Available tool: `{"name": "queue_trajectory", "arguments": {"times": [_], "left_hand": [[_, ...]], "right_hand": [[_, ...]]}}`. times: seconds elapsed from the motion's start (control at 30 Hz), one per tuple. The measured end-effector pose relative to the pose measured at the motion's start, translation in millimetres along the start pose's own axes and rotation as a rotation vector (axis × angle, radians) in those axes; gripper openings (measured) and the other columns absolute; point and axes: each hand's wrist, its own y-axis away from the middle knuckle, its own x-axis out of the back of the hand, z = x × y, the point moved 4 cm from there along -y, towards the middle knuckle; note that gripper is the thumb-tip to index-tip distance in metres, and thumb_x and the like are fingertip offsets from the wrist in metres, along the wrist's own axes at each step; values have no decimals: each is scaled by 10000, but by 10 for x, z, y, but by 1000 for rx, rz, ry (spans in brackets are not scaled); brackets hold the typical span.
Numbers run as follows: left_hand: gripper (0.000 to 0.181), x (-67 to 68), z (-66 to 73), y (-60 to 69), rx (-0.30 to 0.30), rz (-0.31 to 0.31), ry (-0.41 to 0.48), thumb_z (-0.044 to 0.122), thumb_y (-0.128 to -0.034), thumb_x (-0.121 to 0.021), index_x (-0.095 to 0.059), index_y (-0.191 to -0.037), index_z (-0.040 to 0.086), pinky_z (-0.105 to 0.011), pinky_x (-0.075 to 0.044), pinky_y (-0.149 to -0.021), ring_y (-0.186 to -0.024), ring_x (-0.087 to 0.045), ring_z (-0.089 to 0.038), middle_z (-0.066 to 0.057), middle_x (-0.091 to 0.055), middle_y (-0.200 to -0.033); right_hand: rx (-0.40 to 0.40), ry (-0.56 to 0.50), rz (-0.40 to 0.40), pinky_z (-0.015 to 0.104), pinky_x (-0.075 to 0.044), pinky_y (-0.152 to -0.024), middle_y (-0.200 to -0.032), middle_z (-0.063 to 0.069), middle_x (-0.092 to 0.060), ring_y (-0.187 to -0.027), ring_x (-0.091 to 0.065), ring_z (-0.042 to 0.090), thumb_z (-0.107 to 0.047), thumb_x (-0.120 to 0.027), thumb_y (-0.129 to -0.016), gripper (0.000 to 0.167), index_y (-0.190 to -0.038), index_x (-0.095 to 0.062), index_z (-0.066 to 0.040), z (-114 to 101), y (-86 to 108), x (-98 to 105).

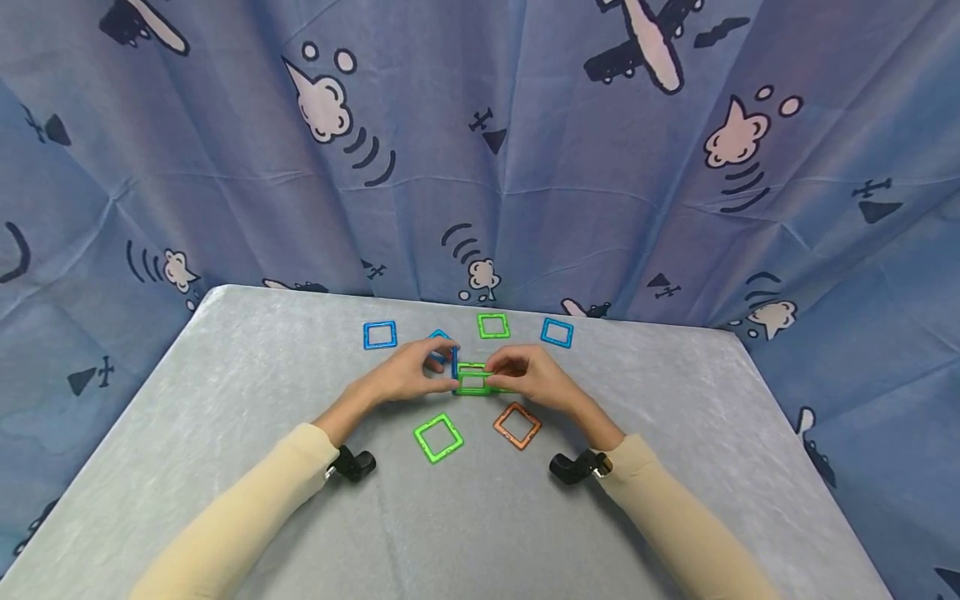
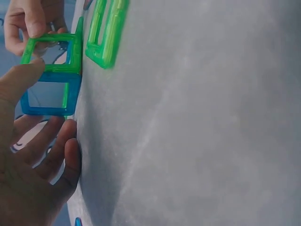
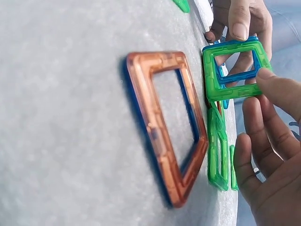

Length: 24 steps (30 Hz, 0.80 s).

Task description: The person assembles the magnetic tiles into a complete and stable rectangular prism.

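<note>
A: Where is the thing that the hands work on?

B: It is a small box-like group of hollow square frames in translucent green and blue plastic (image 1: 472, 374). It stands on the grey cloth-covered table (image 1: 465, 533), between the two hands.

A: What does each hand do?

B: The left hand (image 1: 408, 371) grips the upright blue plastic square frame (image 2: 47, 111) at the group's left side. The right hand (image 1: 536, 377) pinches the upright green plastic square frame (image 3: 230, 92), which faces the person, near its right edge.

A: How will such frames handle, in your opinion?

B: I judge them light and rather stiff. The surface is shiny, so it may be a little slippery. The joint between two frames can probably give way under a sideways push.

A: So where is it better to take hold?

B: On the solid rim, near the upper corners, with gentle pressure. The orange plastic square frame (image 3: 160, 139), lying flat nearby, would perhaps need a fingertip under one edge.
</note>
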Motion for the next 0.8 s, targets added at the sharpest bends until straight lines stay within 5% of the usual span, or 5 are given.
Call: {"name": "queue_trajectory", "arguments": {"times": [0.4,0.8], "left_hand": [[644,-3,8,-18,-13,4,-14,233,-895,-817,-535,-1427,6,-328,-545,-887,-1028,-670,-213,-110,-638,-1228],[634,2,16,-9,-17,-2,-9,225,-901,-808,-534,-1425,0,-338,-544,-892,-1039,-667,-226,-121,-632,-1237]], "right_hand": [[-26,-33,-44,314,-567,-750,-993,123,-718,-883,-688,280,-4,-777,-893,207,-1087,-722,43,7,2,54],[-53,-14,6,279,-564,-707,-1025,205,-690,-864,-688,287,23,-757,-903,219,-1096,-683,97,86,268,317]]}}
